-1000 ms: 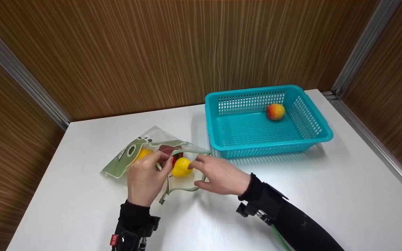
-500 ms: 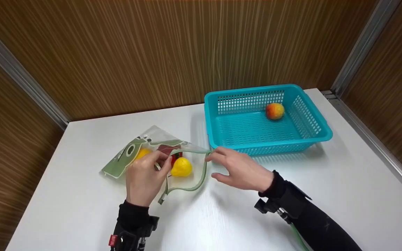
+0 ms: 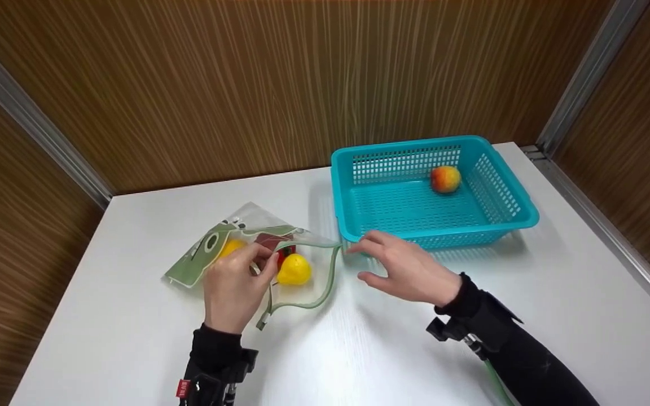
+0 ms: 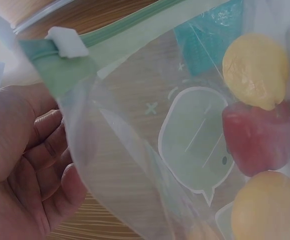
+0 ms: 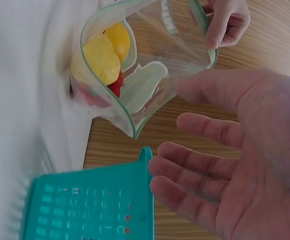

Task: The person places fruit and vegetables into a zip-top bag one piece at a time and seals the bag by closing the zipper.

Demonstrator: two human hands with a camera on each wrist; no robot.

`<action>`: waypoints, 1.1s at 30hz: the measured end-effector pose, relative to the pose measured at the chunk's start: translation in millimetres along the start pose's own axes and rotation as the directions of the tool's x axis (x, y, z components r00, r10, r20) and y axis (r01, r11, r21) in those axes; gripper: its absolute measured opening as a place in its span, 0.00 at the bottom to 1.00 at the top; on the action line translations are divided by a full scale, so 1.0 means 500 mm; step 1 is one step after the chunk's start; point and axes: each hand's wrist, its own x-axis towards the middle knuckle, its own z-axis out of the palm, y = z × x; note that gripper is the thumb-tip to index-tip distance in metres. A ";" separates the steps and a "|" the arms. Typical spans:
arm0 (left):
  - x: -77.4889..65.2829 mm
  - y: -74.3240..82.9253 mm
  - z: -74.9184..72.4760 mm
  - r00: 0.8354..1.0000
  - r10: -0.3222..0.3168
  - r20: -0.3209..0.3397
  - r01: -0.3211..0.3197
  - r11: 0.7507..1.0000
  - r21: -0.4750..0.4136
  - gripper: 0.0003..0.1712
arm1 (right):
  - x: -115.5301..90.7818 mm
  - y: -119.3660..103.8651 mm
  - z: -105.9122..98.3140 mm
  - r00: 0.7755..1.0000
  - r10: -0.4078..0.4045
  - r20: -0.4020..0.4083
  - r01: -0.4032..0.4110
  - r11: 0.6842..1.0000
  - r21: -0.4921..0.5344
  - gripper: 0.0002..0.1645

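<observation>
My left hand pinches the upper rim of a clear zip bag printed with a green cartoon, holding its mouth apart. Inside the bag lie a yellow pear-shaped fruit, a red bell pepper and an orange-yellow round fruit. A white slider sits at the end of the zip in the left wrist view. My right hand is held above the table between the bag and the teal basket, fingers loosely bent and nothing in them. In the basket rests a red-and-yellow peach.
The white table carries the bag at left and the basket at the back right. Wood-grain panels stand behind and on both sides, with metal posts at the corners.
My right hand has left the yellow fruit in the bag and moved right, out of the mouth, to near the basket's front edge. The left hand has stayed in place.
</observation>
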 end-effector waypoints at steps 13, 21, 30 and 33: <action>0.001 -0.003 0.002 1.000 0.013 -0.016 -0.013 1.000 0.006 0.05 | -0.026 0.103 -0.093 0.990 0.116 -0.082 -0.113 0.993 0.037 0.28; -0.001 -0.006 0.003 1.000 0.006 -0.010 -0.006 1.000 0.001 0.05 | 0.000 0.189 -0.149 0.974 0.215 -0.066 -0.216 0.976 -0.008 0.35; -0.004 -0.004 0.000 1.000 -0.002 -0.011 0.002 1.000 0.004 0.04 | 0.065 0.302 -0.177 0.907 0.395 0.143 -0.385 0.918 -0.095 0.41; -0.004 -0.003 0.000 1.000 0.007 -0.022 -0.007 1.000 0.001 0.04 | 0.086 0.338 -0.184 0.875 0.439 0.207 -0.413 0.897 -0.156 0.42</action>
